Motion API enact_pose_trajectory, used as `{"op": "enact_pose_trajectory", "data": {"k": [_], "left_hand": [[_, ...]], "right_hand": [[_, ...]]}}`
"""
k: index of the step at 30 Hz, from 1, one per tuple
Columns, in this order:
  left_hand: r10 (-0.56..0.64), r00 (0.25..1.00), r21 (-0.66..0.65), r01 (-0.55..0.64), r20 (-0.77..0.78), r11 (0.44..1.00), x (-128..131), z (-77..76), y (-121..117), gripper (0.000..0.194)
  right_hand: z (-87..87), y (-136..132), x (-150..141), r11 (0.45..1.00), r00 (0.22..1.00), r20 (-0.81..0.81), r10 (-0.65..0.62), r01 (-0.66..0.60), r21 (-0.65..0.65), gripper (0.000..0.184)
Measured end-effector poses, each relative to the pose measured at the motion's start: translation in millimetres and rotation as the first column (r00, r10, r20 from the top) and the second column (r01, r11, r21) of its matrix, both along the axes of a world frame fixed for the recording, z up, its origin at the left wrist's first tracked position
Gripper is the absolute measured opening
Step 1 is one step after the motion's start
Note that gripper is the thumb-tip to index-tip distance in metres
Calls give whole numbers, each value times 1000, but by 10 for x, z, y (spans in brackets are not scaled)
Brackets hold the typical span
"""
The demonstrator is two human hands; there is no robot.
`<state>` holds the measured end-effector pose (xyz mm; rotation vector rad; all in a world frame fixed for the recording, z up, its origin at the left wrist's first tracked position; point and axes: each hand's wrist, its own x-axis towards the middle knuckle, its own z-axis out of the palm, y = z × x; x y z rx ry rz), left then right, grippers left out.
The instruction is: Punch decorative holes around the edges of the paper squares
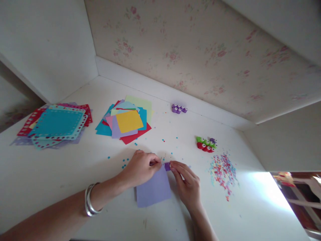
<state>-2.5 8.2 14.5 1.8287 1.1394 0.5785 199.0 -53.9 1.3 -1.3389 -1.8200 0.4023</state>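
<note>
No text, label, brand, number or sign can be read anywhere in this view.
</note>
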Motion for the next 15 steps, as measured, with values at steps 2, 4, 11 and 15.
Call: {"op": "enact_pose_trajectory", "data": {"k": [2, 4, 11, 15], "left_hand": [[2, 1000, -13, -2, 19, 1000, -1, -3, -2, 18], [-2, 999, -19, 3, 33, 1000, -1, -10, -4, 19], [0, 998, -15, 1, 55, 1000, 2, -40, 0, 20], [6, 1000, 43, -7, 26, 999, 10, -57, -17, 19]], "right_hand": [[-2, 1, 5, 1000, 1000, 1, -7, 7, -2, 21], [-3, -3, 10, 1000, 1000, 2, -7, 7, -7, 21], [-6, -17, 24, 999, 999, -8, 48, -48, 16, 23], [-11, -26, 30, 995, 995, -15, 94, -94, 15, 27]]}}
